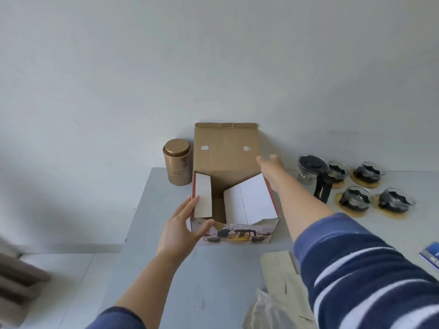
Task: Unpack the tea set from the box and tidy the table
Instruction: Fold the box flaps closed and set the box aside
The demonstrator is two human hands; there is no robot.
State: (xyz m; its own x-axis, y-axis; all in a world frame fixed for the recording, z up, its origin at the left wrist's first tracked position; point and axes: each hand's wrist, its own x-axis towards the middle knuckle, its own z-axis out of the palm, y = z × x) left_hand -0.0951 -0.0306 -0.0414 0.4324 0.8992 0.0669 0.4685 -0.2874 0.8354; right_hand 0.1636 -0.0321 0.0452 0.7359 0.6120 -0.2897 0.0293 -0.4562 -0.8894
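Observation:
The cardboard tea set box (pixel 235 235) stands open on the grey table (pixel 180 281), its big brown lid flap (pixel 225 150) upright against the wall and two white side flaps folded inward. My left hand (pixel 183 224) holds the box's front left corner. My right hand (pixel 270 166) reaches past the right edge of the lid flap, fingers spread and touching it. To the right stand a glass teapot (pixel 311 174) with a black lid and handle, and several glass cups (pixel 355 199) on cork coasters.
A copper tea tin (pixel 177 162) stands left of the box by the wall. Beige packing paper (pixel 280 286) lies at the table's front right. A blue booklet (pixel 431 254) sits at the right edge. The table's left edge drops to the floor.

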